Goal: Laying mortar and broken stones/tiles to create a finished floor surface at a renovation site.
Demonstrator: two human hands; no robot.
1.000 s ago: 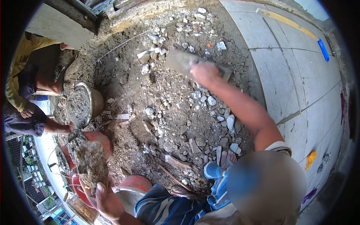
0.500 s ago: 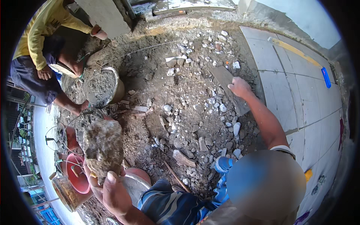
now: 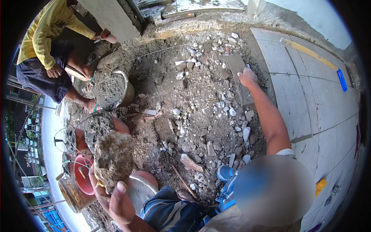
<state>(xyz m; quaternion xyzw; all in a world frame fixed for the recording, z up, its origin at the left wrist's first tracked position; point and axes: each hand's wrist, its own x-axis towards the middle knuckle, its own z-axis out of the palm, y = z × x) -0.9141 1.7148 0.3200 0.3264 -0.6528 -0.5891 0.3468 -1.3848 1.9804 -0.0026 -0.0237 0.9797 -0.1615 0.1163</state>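
My left hand [image 3: 119, 202] is at the lower left, gripping the handle of a trowel that carries a big lump of wet grey mortar [image 3: 113, 158]; the trowel blade is hidden under the lump. My right arm reaches out over the rubble bed [image 3: 193, 116]. My right hand [image 3: 247, 76] is closed on a flat grey rectangular float [image 3: 236, 63], which lies on the rubble next to the edge of the laid floor tiles [image 3: 305, 96].
A co-worker in a yellow shirt [image 3: 40, 36] squats at the upper left beside a metal bucket of mortar [image 3: 113, 91]. Red buckets [image 3: 82, 176] stand at the lower left. A taut string [image 3: 154, 54] crosses the rubble. A yellow level [image 3: 309, 52] lies on the tiles.
My left hand has lifted the mortar load higher and closer to the camera. My right hand has slid the float to the right, toward the tile edge.
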